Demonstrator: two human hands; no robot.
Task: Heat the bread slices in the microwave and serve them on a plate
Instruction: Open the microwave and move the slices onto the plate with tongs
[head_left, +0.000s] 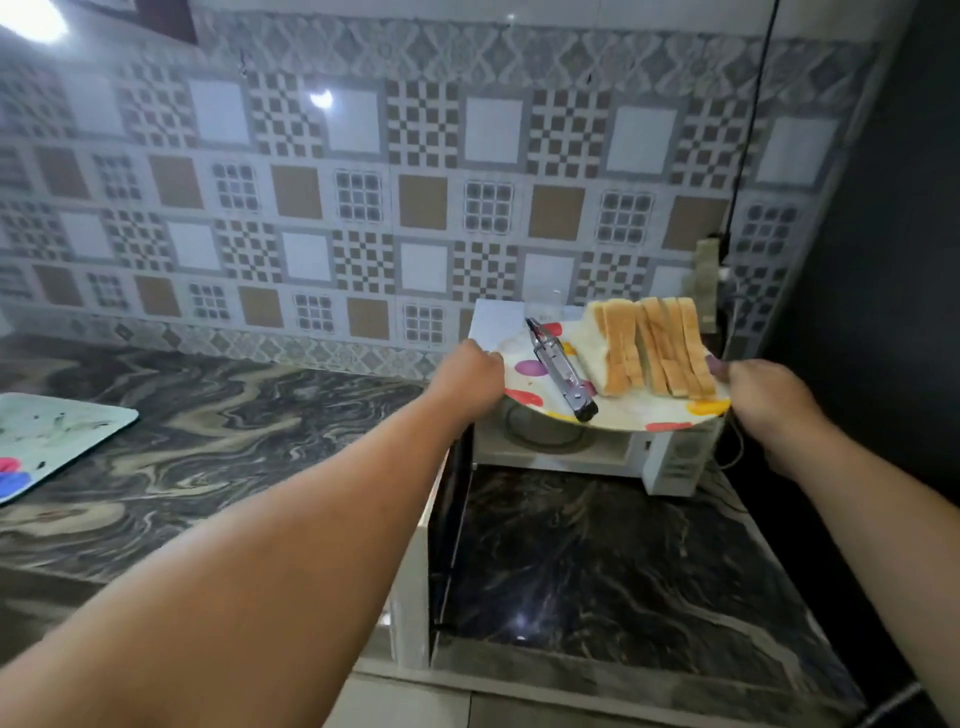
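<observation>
- Both hands, left (470, 376) and right (769, 397), grip the round white spotted plate (623, 415) of sliced bread (649, 348) and metal tongs (558, 371).
- It hovers before the open white microwave (670, 457); whether the bread is heated cannot be told.

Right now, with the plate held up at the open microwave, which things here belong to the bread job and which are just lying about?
Belongs to the job:
- bread slices
- spotted plate, gripped at its rim by the left hand and right hand
- metal tongs lying on that plate
- microwave, door open

Just lying about:
- pale tray on the counter at far left
- black cable on the wall
</observation>
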